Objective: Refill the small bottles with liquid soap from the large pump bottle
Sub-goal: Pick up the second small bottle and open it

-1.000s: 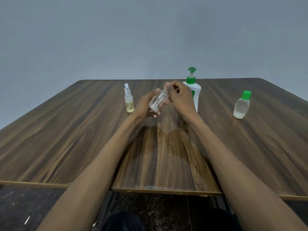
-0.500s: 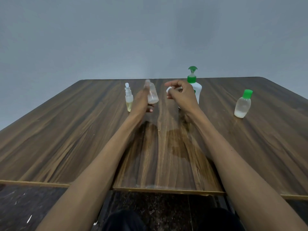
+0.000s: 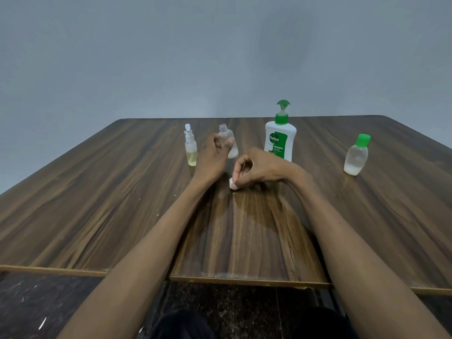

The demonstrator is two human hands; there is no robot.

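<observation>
Uncapped clear plastic small bottle (image 3: 228, 142) stands upright, gripped by left hand (image 3: 212, 157); white-and-green pump bottle (image 3: 280, 138) at three o'clock, nearer right hand (image 3: 256, 168), pinching the white cap (image 3: 231, 183).

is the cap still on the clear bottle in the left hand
No, the clear bottle in the left hand has a bare open neck; the right hand pinches a small white cap.

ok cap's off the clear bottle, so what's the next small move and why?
Probably let go of the white cap: the right hand pinches it down at the table, and the left hand steadies the open small bottle. That frees the right hand for the pump bottle beside it.
</observation>
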